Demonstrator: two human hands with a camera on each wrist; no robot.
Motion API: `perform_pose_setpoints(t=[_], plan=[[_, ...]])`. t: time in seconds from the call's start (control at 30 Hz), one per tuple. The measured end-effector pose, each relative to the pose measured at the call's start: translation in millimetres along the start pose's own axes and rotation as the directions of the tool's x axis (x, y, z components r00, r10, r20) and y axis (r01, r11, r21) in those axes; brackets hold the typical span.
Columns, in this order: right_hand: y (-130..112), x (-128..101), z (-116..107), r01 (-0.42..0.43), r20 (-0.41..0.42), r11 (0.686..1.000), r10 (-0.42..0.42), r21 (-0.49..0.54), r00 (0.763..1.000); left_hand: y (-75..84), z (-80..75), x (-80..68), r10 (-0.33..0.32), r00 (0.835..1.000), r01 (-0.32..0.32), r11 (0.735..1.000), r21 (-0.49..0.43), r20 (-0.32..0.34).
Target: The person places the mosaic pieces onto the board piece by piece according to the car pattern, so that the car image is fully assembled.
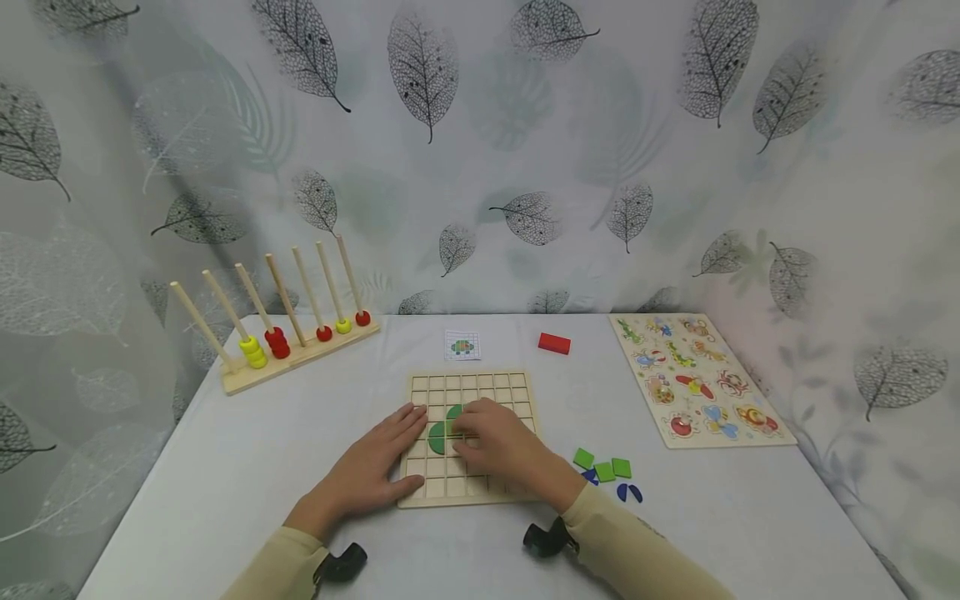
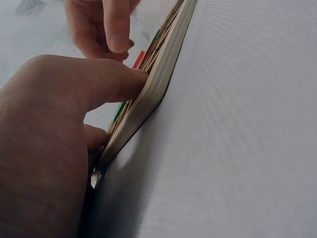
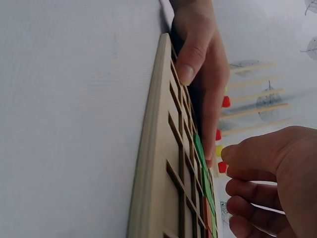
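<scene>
**Seating green pieces in the grid board**

The white surface [image 1: 225, 467] carries everything: a wooden rod stand with red and yellow beads [image 1: 288, 337] at the far left, an animal peg puzzle [image 1: 701, 379] at the right, and the wooden grid board [image 1: 468, 392] in the middle, just in front of the person.

The left hand [image 1: 371, 471] lies flat on the board's near-left part, fingers [image 2: 116, 79] straight and pressing its edge, holding nothing; it appears to steady the board. The right hand [image 1: 506, 446] rests over the centre cells with its fingers curled down onto the green pieces [image 1: 442, 429] set in the grid. Whether it pinches one or only presses it home, I cannot tell.

The step in hand looks like fitting a green piece into its cell. The next move likely calls for a pick from the loose green and blue tiles [image 1: 607, 475] lying right of the board, checked against the small pattern card [image 1: 462, 345] beyond it. A red block [image 1: 554, 342] sits near the card.
</scene>
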State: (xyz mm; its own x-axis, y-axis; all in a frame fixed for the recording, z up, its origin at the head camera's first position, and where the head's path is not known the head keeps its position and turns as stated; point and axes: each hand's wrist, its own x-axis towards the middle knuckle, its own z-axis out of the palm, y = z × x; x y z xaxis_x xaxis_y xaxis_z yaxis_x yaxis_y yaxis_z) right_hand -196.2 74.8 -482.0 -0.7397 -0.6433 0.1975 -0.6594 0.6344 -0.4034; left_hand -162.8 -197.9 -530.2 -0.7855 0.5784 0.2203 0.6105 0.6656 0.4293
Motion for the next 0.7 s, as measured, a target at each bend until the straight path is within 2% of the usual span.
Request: perform_pose_setpoints(t=[0.2,0.47,0.7], plan=[[1,-11,-13,-0.033,0.004,0.997,0.032,0.075,0.999,-1.8,1.4,-0.8,-0.014,1.000,0.015,1.000,-0.005,0.014],[7,-25,-26,-0.079,-0.018,0.996,0.079,0.049,0.997,-4.0,3.8,-0.7,-0.003,1.000,0.003,1.000,0.001,0.007],[15,-35,-42,-0.081,-0.063,0.992,0.087,0.097,0.994,-4.9,4.0,-0.7,0.002,1.000,-0.002,1.000,0.004,0.006]])
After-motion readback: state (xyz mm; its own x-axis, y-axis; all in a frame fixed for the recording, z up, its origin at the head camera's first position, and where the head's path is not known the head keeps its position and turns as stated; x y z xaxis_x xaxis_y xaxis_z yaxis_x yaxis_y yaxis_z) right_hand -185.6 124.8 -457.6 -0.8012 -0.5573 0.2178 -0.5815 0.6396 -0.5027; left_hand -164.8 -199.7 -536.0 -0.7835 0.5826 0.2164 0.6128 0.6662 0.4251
